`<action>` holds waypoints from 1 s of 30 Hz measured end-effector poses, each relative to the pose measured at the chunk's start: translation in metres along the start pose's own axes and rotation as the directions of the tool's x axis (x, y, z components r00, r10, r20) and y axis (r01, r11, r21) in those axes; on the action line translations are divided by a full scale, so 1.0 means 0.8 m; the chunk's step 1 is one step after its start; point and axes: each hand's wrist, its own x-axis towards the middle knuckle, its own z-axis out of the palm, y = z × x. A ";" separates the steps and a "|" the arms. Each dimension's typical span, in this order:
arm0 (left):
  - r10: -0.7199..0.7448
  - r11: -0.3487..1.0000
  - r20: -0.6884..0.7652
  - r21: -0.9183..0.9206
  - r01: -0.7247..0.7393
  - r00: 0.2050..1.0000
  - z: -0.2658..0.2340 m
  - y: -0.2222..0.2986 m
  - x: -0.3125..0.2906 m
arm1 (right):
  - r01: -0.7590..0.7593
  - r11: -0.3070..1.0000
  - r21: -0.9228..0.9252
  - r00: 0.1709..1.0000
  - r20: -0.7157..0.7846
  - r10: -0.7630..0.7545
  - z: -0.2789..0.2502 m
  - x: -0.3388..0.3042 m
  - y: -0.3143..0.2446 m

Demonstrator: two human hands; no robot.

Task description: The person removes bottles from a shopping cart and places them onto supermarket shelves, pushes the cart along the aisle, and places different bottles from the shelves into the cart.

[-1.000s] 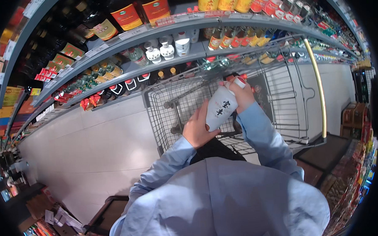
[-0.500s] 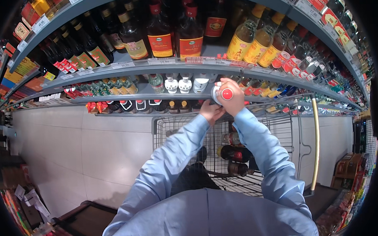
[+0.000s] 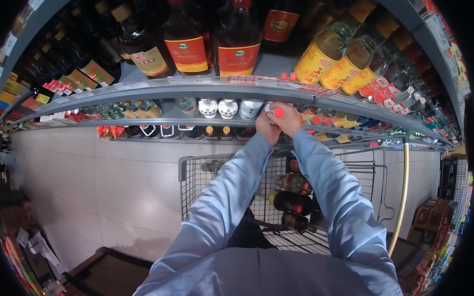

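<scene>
In the head view, upper centre, the left hand (image 3: 267, 126) and right hand (image 3: 289, 119) both clench a white bottle with red cap (image 3: 277, 113) at the edge of the middle shelf (image 3: 155, 91), just beside white jars (image 3: 218, 107). Little room remains between neighbours. Below stands the wire cart (image 3: 206, 176) on the tiled floor (image 3: 96, 191). The bottle's body is hidden by fingers.

A grey shelf (image 3: 155, 90) carries dark bottles (image 3: 190, 44) and yellow bottles (image 3: 328, 59).
</scene>
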 end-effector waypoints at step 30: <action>0.148 0.940 -0.184 0.333 -0.080 0.972 -0.073 -0.005 0.094 | -0.196 0.921 0.337 0.980 0.035 0.196 0.038 0.056 0.120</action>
